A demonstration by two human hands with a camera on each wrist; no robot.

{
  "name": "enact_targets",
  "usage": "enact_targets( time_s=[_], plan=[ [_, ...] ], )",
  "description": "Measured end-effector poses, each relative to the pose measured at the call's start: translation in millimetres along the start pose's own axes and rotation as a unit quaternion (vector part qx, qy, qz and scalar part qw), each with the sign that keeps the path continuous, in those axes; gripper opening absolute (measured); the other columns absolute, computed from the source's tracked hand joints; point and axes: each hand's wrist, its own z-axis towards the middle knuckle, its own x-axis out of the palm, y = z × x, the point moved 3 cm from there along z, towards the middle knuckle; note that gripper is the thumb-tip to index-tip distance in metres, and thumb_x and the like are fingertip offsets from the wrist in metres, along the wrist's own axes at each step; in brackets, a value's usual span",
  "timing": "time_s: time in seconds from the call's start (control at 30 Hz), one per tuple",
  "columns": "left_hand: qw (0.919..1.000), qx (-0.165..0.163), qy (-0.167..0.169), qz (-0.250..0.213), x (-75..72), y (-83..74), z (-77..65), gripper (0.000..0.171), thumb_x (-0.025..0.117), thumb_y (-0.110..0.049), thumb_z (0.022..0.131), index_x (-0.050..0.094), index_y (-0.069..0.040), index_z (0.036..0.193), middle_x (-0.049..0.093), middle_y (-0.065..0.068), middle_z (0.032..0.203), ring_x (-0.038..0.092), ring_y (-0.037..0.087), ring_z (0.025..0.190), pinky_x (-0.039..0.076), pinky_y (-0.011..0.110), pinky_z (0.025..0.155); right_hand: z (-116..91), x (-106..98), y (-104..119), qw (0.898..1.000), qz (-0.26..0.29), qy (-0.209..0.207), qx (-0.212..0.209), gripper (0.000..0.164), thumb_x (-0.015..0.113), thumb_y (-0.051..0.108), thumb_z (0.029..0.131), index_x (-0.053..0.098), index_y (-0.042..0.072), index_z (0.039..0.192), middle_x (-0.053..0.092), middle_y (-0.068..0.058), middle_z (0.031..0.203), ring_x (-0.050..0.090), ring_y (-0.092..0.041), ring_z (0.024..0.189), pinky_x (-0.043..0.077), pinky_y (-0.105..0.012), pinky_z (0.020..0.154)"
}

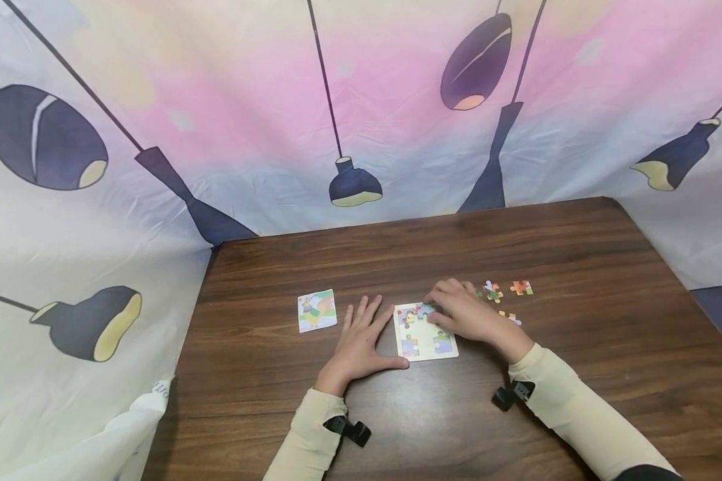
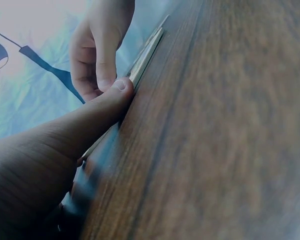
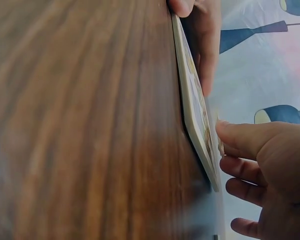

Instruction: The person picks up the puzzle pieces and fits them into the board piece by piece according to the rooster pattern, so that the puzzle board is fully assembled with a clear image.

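A square puzzle tray [image 1: 427, 334] with a pale base lies on the table, several jigsaw pieces set at its corners and along its top. My left hand [image 1: 361, 337] is spread flat at its left side, thumb along the near edge. In the left wrist view the left thumb [image 2: 107, 102] touches the tray's rim. Over the tray's upper right is my right hand [image 1: 463, 310]. Its thumb and forefinger pinch a small puzzle piece [image 3: 220, 145], mostly hidden by the fingers. A bluish piece [image 1: 424, 310] shows beside those fingertips in the head view.
Loose puzzle pieces lie right of the tray: a green and blue one [image 1: 492, 291], an orange-red one [image 1: 521, 287], and another [image 1: 511, 318] partly behind the right wrist. A picture card [image 1: 317, 310] lies left of the left hand. A printed curtain [image 1: 277, 133] hangs behind the wooden table [image 1: 265, 401].
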Motion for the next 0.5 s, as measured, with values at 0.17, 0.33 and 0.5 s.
enact_targets(
  time_s=[0.17,0.33,0.5],
  plan=[
    [1.0000,0.000,0.000,0.001,-0.8,-1.0,0.0,0.111,0.082,-0.068,0.081,0.033,-0.018,0.168,0.015,0.010,0.176,0.000,0.031,0.163,-0.004,0.056,0.129,0.5,2.7,1.7,1.000,-0.004,-0.002,-0.008,0.028,0.079,0.022,0.097,0.074,0.008,0.121,0.067,-0.003,0.111,0.058,-0.028,0.111,0.040,-0.055,0.096],
    [1.0000,0.000,0.001,0.005,-0.2,-1.7,-1.9,0.111,0.082,-0.069,0.081,0.034,-0.018,0.168,0.015,0.010,0.176,0.000,0.032,0.163,-0.004,0.057,0.129,0.8,5.0,2.7,1.000,-0.010,0.004,-0.012,0.028,0.080,0.023,0.097,0.075,0.008,0.121,0.067,-0.002,0.110,0.058,-0.026,0.109,0.041,-0.054,0.095],
    [1.0000,0.003,-0.003,0.005,0.6,-0.7,-1.7,0.110,0.081,-0.069,0.081,0.033,-0.019,0.168,0.016,0.010,0.176,0.000,0.032,0.163,-0.004,0.058,0.129,1.5,4.8,2.8,1.000,-0.017,-0.001,-0.016,0.029,0.080,0.022,0.096,0.076,0.008,0.121,0.067,-0.001,0.109,0.058,-0.026,0.109,0.042,-0.054,0.095]
  ],
)
